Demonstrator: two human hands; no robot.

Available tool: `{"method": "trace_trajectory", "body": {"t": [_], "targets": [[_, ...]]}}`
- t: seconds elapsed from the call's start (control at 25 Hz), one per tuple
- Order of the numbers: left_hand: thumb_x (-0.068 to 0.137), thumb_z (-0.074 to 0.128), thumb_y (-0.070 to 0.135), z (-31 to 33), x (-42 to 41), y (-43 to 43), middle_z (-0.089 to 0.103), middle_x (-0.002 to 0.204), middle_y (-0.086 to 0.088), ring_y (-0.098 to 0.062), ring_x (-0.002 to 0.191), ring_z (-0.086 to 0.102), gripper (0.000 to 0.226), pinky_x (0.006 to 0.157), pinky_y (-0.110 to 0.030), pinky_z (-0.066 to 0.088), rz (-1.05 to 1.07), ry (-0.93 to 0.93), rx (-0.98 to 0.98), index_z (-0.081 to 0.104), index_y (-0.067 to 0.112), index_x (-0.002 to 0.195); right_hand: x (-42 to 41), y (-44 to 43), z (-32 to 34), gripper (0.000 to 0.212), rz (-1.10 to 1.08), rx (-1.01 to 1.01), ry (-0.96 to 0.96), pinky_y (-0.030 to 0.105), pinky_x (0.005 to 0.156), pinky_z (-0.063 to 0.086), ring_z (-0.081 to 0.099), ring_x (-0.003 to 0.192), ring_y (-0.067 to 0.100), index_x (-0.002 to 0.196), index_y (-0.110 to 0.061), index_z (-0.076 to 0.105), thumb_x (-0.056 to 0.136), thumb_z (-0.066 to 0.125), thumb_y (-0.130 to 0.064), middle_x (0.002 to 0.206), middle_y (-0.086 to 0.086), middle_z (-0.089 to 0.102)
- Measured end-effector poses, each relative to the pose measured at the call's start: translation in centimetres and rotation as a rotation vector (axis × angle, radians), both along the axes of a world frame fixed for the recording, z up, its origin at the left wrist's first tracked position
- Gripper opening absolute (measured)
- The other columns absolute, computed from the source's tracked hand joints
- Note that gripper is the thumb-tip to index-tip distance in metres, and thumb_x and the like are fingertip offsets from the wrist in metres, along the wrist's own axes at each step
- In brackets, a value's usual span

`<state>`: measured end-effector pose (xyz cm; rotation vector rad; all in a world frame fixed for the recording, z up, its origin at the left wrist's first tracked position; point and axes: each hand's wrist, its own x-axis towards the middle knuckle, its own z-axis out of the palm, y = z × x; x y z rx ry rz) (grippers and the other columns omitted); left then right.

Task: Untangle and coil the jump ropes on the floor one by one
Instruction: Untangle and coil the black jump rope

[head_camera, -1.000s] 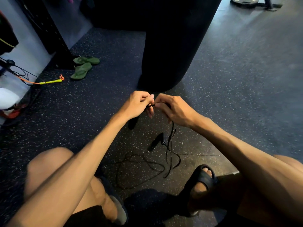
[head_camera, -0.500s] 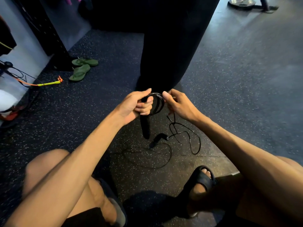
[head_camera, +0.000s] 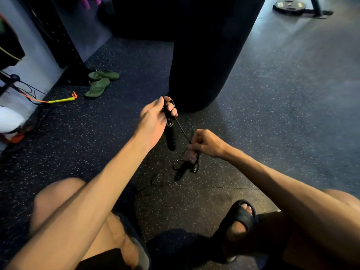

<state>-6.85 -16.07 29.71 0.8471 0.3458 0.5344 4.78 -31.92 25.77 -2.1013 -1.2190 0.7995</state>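
Note:
A black jump rope runs between my hands above the speckled floor. My left hand (head_camera: 155, 117) grips a small coil of the cord together with one black handle (head_camera: 171, 137), which hangs down from my fingers. A taut stretch of cord (head_camera: 182, 131) slants down to my right hand (head_camera: 206, 144), which pinches it. Below that hand, loose loops and the second black handle (head_camera: 182, 171) lie on the floor. A second rope with a yellow-green handle (head_camera: 61, 100) and orange cord lies at the far left.
A black punching bag (head_camera: 204, 55) hangs just beyond my hands. Green flip-flops (head_camera: 100, 81) lie to its left near a dark rack (head_camera: 58, 41). My knees and a black-sandalled foot (head_camera: 240, 216) fill the foreground. A weight plate (head_camera: 289, 5) sits at the far right.
My right hand has dropped down and to the right, drawing the cord taut from the coil. My left hand stays up with the coil and handle. The loose loops on the floor have shrunk.

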Motion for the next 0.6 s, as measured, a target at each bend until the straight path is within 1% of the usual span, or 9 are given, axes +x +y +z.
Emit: {"method": "trace_trajectory", "body": {"t": [0.08,0.16,0.2,0.24,0.32,0.44,0.52,0.56,0.6], "targets": [[0.104,0.040,0.015,-0.5,0.2,0.0,0.060,0.071,-0.007,-0.022,0.069,0.060,0.022,0.075,-0.031,0.049,0.100,0.118,0.283,0.058,0.004,0.096,-0.6,0.2,0.3,0.014,0.041,0.060,-0.004,0.013,0.052,0.044,0.063,0.052,-0.002,0.082,-0.008,0.053,0.093,0.063,-0.010,0.065,-0.001,0.070],[0.104,0.042,0.015,-0.9,0.4,-0.2,0.066,0.071,-0.014,-0.023,0.067,0.066,0.024,0.071,-0.028,0.052,0.151,0.228,0.589,0.058,-0.001,0.097,-1.0,0.3,0.8,0.015,0.065,0.131,-0.022,0.020,0.056,0.051,0.066,0.055,0.007,0.082,-0.011,0.053,0.095,0.059,-0.010,0.068,0.001,0.072],[0.104,0.043,0.014,-1.0,0.5,-0.3,0.067,0.071,-0.016,-0.023,0.065,0.067,0.024,0.069,-0.027,0.052,0.154,0.268,0.699,0.058,-0.004,0.097,-1.1,0.4,1.1,0.015,0.072,0.158,-0.046,0.024,0.057,0.053,0.066,0.057,0.009,0.081,-0.013,0.054,0.096,0.057,-0.011,0.068,0.000,0.072],[0.103,0.044,0.014,-1.1,0.5,-0.4,0.068,0.071,-0.015,-0.023,0.064,0.068,0.024,0.068,-0.026,0.052,0.147,0.299,0.795,0.058,-0.005,0.095,-1.2,0.5,1.5,0.015,0.074,0.180,-0.077,0.026,0.058,0.054,0.065,0.057,0.010,0.082,-0.015,0.055,0.096,0.056,-0.012,0.068,-0.001,0.070],[0.102,0.048,0.016,-1.3,0.5,-0.6,0.070,0.070,-0.008,-0.018,0.065,0.069,0.024,0.065,-0.026,0.052,0.108,0.371,0.972,0.060,-0.001,0.089,-1.3,0.4,2.6,0.016,0.071,0.232,-0.152,0.024,0.056,0.050,0.061,0.055,0.005,0.082,-0.017,0.058,0.098,0.053,-0.016,0.066,-0.005,0.065],[0.099,0.053,0.016,-1.0,0.4,-1.1,0.065,0.065,0.005,0.003,0.059,0.061,0.026,0.057,-0.014,0.044,0.006,0.450,1.140,0.058,0.005,0.076,-1.1,0.2,4.3,0.020,0.062,0.325,-0.246,0.018,0.051,0.041,0.054,0.053,0.004,0.084,-0.015,0.059,0.101,0.050,-0.018,0.063,-0.011,0.056],[0.100,0.051,0.018,-0.8,0.3,-1.4,0.060,0.060,0.001,0.003,0.053,0.054,0.030,0.050,-0.015,0.039,-0.091,0.515,1.232,0.055,0.007,0.073,-0.8,0.1,4.8,0.021,0.064,0.344,-0.290,0.017,0.052,0.038,0.052,0.054,0.005,0.084,-0.013,0.061,0.101,0.051,-0.020,0.061,-0.016,0.053],[0.102,0.048,0.020,-0.6,0.3,-1.6,0.060,0.059,-0.003,0.000,0.052,0.054,0.032,0.049,-0.020,0.040,-0.164,0.536,1.227,0.055,0.007,0.073,-0.6,0.0,4.9,0.021,0.063,0.335,-0.308,0.019,0.052,0.038,0.051,0.053,0.005,0.084,-0.013,0.062,0.100,0.053,-0.022,0.062,-0.016,0.053],[0.103,0.045,0.021,-0.5,0.2,-1.7,0.059,0.057,-0.004,-0.005,0.049,0.054,0.034,0.048,-0.023,0.041,-0.251,0.551,1.162,0.056,0.008,0.073,-0.4,0.0,5.0,0.020,0.055,0.321,-0.316,0.023,0.051,0.039,0.050,0.053,0.006,0.085,-0.014,0.063,0.098,0.056,-0.026,0.063,-0.013,0.055]]}}
